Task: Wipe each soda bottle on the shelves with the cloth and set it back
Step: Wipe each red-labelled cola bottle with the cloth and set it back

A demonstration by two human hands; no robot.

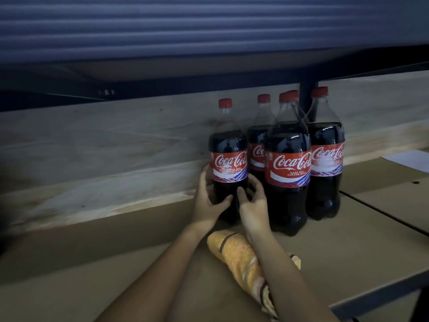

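— Where's the leftmost soda bottle (228, 159)?
— Upright on the cardboard-lined shelf (139, 263), at about twelve o'clock from the wrists, just left of the other bottles. Red cap, red label, dark cola inside.

— And the hands?
— Both on its lower half. Left hand (209, 201) wrapped round the left side, at nine o'clock of the bottle, fingers curled behind, thumb across the front. Right hand (251, 201) cupped on the right side, at three o'clock, fingers bent against the plastic, squeezed in beside the neighbouring bottle.

— Lifted or standing?
— Cannot tell for sure; base hidden behind the hands.

— The cloth?
— Yellow cloth (241, 259) lying loose on the shelf at six o'clock from the bottle, partly under the right forearm, dark stitched edge showing. Held by neither hand.

— Other bottles?
— A front bottle (287, 170) at three o'clock of the gripped one, another at the far right (326, 163), more behind (260, 135), caps only partly seen. Pale wooden back board (104, 147) at the rear. White sheet (408, 159) at the right edge.
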